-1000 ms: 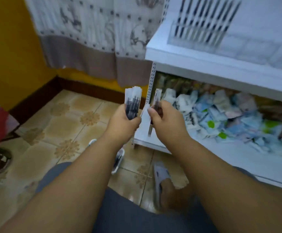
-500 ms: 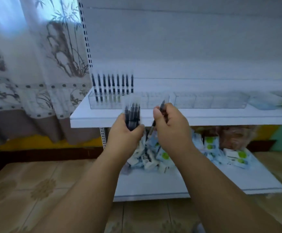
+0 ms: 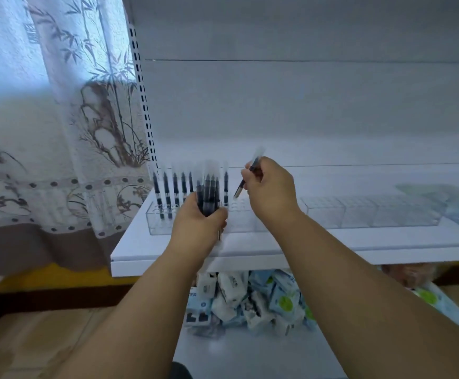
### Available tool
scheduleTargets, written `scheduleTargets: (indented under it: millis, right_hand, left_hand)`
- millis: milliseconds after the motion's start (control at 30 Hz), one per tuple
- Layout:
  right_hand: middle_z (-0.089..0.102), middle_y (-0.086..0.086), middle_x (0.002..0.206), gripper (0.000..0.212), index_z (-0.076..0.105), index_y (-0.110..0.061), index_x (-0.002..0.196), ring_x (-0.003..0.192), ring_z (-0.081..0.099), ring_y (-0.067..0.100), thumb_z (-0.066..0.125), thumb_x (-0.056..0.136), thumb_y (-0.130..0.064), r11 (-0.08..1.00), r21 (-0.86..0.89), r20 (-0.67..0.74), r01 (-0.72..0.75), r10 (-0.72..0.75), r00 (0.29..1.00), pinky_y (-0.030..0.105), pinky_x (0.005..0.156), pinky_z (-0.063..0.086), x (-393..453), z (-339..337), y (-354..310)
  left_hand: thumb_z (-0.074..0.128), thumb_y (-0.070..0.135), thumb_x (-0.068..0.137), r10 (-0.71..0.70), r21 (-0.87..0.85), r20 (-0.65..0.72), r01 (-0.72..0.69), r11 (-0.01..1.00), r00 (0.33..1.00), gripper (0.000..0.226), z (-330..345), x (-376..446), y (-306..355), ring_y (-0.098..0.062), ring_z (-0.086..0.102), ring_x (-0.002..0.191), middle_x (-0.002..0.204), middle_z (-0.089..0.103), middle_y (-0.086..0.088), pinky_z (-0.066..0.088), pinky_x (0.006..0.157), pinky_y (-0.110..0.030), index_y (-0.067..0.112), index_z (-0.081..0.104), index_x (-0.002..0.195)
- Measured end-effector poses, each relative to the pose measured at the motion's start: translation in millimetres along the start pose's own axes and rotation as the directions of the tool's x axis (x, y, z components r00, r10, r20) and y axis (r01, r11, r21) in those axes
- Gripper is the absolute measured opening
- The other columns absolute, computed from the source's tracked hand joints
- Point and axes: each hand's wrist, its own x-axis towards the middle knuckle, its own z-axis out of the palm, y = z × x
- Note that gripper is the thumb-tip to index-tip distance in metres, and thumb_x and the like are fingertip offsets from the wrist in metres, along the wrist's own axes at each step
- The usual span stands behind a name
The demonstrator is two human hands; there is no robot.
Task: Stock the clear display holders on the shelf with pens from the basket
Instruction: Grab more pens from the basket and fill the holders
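Head view of a pen-stocking task, early in its course. On the white shelf (image 3: 168,250) stands a row of clear display holders: the leftmost holder (image 3: 157,222) already carries a single row of upright pens (image 3: 166,192) along its back edge, seven or so (the count is uncertain, since the left hand covers part of the row). The slots in front of that row and to its right appear unfilled, and the second holder (image 3: 370,214) further right looks wholly empty, as far as the blur allows.

The left hand (image 3: 195,228) has its fingers curled round a bundle of pens (image 3: 209,195), held upright, caps up, directly in front of the filled row; one pen tip shows below the hand. The right hand (image 3: 272,187) pinches a single pen (image 3: 247,176) between thumb and fingertips, tilted with its tip down and to the left, poised just above the free slots beside the last standing pen and not yet seated.

Judged from this layout, only a small share of the stocking is done: one row placed, one pen about to go in, a handful in reserve, and most slots left. The basket named in the task is not in view. A patterned curtain (image 3: 59,119) hangs at left; packets (image 3: 250,299) lie heaped on the lower shelf.
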Motion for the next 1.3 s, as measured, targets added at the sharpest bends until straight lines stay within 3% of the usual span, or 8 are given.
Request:
scheduleTargets:
  millis: [267,400,567,767,900,1067,1233,1300]
  right_hand:
    - [0.067,0.004,0.087,0.015,0.062,-0.010,0.097,0.084,0.067,0.022,0.055,0.098,-0.024,0.993,-0.110,0.097,0.049,-0.038,0.995,0.042,0.082,0.054,30.0,20.6,11.8]
    - [0.067,0.004,0.084,0.016,0.062,-0.009,0.093,0.081,0.067,0.020,0.056,0.097,-0.024,0.986,-0.147,0.141,0.072,-0.052,0.989,0.039,0.077,0.055,40.3,19.3,9.2]
    - [0.063,0.000,0.082,0.017,0.061,-0.011,0.092,0.078,0.061,0.016,0.054,0.098,-0.025,0.981,-0.138,0.055,0.133,-0.127,0.990,0.028,0.068,0.049,43.4,12.7,2.2]
    - [0.054,-0.002,0.073,0.021,0.052,-0.012,0.082,0.066,0.051,0.014,0.053,0.097,-0.026,0.952,-0.277,0.182,0.133,-0.084,0.980,0.023,0.053,0.037,44.8,20.5,8.1]
    - [0.053,-0.005,0.073,0.005,0.053,-0.014,0.095,0.066,0.050,0.011,0.056,0.095,-0.018,0.970,-0.223,0.212,0.092,-0.043,0.976,0.024,0.057,0.040,37.3,26.3,15.8]
    - [0.054,-0.004,0.076,0.006,0.056,-0.010,0.095,0.079,0.061,0.020,0.056,0.095,-0.017,0.995,-0.090,0.204,0.049,-0.029,0.978,0.036,0.073,0.051,31.1,26.8,23.3]
    - [0.054,-0.006,0.078,0.008,0.052,-0.018,0.089,0.071,0.054,0.012,0.054,0.097,-0.016,0.971,-0.179,0.301,0.157,-0.097,0.949,0.020,0.060,0.040,30.8,24.4,27.9]
    - [0.051,-0.008,0.075,0.018,0.048,-0.023,0.081,0.067,0.048,0.007,0.056,0.096,-0.016,0.975,-0.180,0.320,0.129,-0.066,0.945,0.019,0.058,0.035,29.9,25.2,29.8]
  left_hand:
    - [0.067,0.013,0.090,-0.012,-0.006,0.017,0.012,1.000,1.000,0.013,0.7,26.4,-7.6,-0.019,0.063,0.069,0.086,0.069,-0.013,0.053,0.059,-0.031,0.021,0.059,0.096]
    - [0.066,0.014,0.091,-0.002,0.001,0.032,0.002,1.000,0.999,0.013,3.2,27.2,-6.3,-0.018,0.063,0.072,0.092,0.069,-0.013,0.050,0.050,-0.019,0.023,0.058,0.095]
    - [0.068,0.015,0.090,-0.014,-0.019,0.025,0.014,1.000,1.000,0.014,3.4,29.3,-6.9,-0.025,0.067,0.078,0.092,0.069,-0.013,0.055,0.061,-0.032,0.023,0.058,0.094]
    - [0.067,0.016,0.092,-0.028,-0.063,0.030,0.030,0.998,0.999,0.010,4.3,28.4,-9.2,-0.017,0.064,0.069,0.091,0.071,-0.012,0.057,0.063,-0.033,0.021,0.061,0.098]
    - [0.067,0.016,0.092,-0.035,-0.064,0.044,0.037,0.997,0.998,0.011,3.8,27.0,-10.2,-0.017,0.064,0.069,0.093,0.072,-0.010,0.056,0.063,-0.033,0.021,0.061,0.101]
    - [0.067,0.016,0.092,-0.033,-0.067,0.044,0.036,0.997,0.998,0.011,4.6,24.2,-12.4,-0.018,0.064,0.068,0.092,0.072,-0.010,0.055,0.064,-0.035,0.021,0.061,0.100]
    - [0.066,0.015,0.092,-0.041,-0.069,0.050,0.044,0.997,0.998,0.012,6.2,23.1,-13.5,-0.013,0.063,0.063,0.086,0.071,-0.009,0.053,0.054,-0.026,0.019,0.062,0.102]
    - [0.067,0.015,0.091,-0.042,-0.083,0.051,0.047,0.995,0.998,0.012,6.4,23.0,-15.1,-0.013,0.064,0.063,0.087,0.072,-0.008,0.056,0.061,-0.033,0.019,0.063,0.102]
